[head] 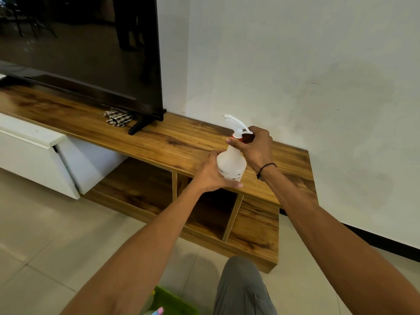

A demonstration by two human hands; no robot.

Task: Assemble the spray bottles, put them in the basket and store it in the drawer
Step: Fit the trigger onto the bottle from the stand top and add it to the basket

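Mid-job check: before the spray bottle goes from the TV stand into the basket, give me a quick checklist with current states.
1. Left hand steadying the spray bottle: ok.
2. Right hand on the red collar under the trigger head: ok.
3. Collar screwed fully tight: cannot tell.
4. Bottle upright on the wooden top: ok.
5. Green basket within view: only an edge shows, contents cannot tell.
6. White drawer open enough: cannot tell.

Wooden TV stand before me: TV on its foot at left, checked cloth just beside foot, my spray bottle upright near front edge. Tiled floor below; green basket on it.
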